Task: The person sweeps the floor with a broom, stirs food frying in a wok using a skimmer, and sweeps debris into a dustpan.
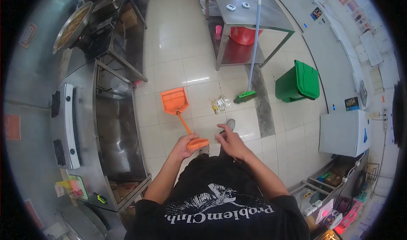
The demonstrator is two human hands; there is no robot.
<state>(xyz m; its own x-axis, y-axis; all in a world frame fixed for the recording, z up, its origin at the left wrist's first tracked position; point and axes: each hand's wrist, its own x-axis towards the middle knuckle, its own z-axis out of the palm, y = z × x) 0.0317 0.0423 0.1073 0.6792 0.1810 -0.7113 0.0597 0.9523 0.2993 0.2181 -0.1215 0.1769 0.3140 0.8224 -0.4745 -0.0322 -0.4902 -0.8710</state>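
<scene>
My left hand [183, 147] is closed around the top of the handle of a long-handled orange dustpan [174, 101]. Its pan lies near the floor, ahead and to the left. My right hand [232, 142] is empty, held in front of my body with its fingers apart. Beyond it, a small pile of litter [220, 104] with clear and yellowish bits lies on the tiles. A broom [245, 97] with a green head and a pale blue pole leans against the steel table [271, 19], its bristles on the floor right of the pile.
A green lidded bin [298, 82] stands at the right, by a small white cabinet [344, 133]. Under the table is a red tub [244, 36]. Steel counters [99, 147] line the left side, with a large pan [73, 27] farther back.
</scene>
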